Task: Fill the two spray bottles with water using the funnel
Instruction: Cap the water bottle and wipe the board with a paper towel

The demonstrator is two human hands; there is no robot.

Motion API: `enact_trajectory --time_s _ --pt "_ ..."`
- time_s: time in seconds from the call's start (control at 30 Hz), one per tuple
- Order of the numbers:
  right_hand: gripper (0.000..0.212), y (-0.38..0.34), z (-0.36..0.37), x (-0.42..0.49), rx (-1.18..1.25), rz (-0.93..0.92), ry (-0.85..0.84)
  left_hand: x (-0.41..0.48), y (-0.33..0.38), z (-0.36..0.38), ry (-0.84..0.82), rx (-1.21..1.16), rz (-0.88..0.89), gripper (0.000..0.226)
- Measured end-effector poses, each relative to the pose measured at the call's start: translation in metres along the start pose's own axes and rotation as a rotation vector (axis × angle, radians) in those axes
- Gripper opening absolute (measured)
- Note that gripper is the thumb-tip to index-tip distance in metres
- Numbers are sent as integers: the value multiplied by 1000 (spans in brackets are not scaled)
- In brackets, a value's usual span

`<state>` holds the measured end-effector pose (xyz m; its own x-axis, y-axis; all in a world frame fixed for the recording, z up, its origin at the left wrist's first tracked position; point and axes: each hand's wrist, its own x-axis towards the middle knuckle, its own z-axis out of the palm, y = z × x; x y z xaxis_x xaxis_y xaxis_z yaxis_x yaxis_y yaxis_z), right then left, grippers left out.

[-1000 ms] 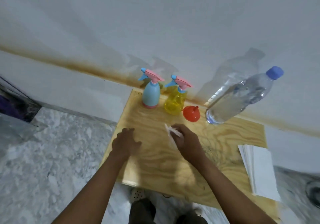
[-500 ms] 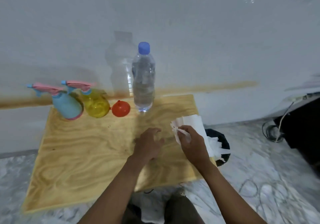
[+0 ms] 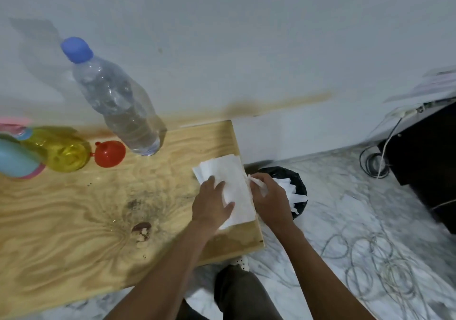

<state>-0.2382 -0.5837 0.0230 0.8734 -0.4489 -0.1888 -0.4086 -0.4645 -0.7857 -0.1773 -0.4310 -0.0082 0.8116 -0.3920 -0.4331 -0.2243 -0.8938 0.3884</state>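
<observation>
A blue spray bottle [image 3: 14,161] and a yellow spray bottle [image 3: 64,155] stand at the far left of the wooden table [image 3: 74,221], both with pink trigger heads. Beside them sits a red funnel [image 3: 109,153], and behind it a clear water bottle [image 3: 118,107] with a blue cap. My left hand [image 3: 212,203] rests flat on a stack of white paper towels [image 3: 232,171] at the table's right edge. My right hand [image 3: 270,201] pinches a crumpled white tissue [image 3: 256,182] just past the edge, over the bin.
A black-lined waste bin [image 3: 296,179] holding white tissue stands on the marble floor right of the table. Dark furniture [image 3: 429,161] with cables [image 3: 375,164] sits at the far right. A white wall runs behind the table.
The view has swung right. My right hand carried the tissue from the table's middle to its right edge above the bin. My left hand moved onto the paper towel stack.
</observation>
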Motion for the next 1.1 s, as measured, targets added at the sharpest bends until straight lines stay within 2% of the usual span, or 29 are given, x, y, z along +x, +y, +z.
enact_trajectory --time_s 0.17,0.27,0.43,0.5,0.63,0.7,0.87,1.1 --pt "15 38 -17 13 -31 -25 19 9 14 -9 -18 59 -40 81" --pt "22 72 -32 29 -85 -5 32 16 21 -13 -55 128 -81 87" --pt "32 123 -56 64 -157 75 95 22 30 -15 -79 200 -115 83" --pt "37 145 -61 80 -197 129 67 24 32 -14 -73 223 -124 83" --pt "49 189 -64 108 -250 295 -98 28 31 -10 -54 246 -131 85" --pt "51 204 -61 120 -229 324 -109 28 31 -9 -48 246 -146 86" --pt "47 190 -56 122 -148 313 -67 26 31 -10 -45 276 -146 85" --pt "44 126 -55 108 -78 196 -84 23 38 -30 -96 238 -137 80"
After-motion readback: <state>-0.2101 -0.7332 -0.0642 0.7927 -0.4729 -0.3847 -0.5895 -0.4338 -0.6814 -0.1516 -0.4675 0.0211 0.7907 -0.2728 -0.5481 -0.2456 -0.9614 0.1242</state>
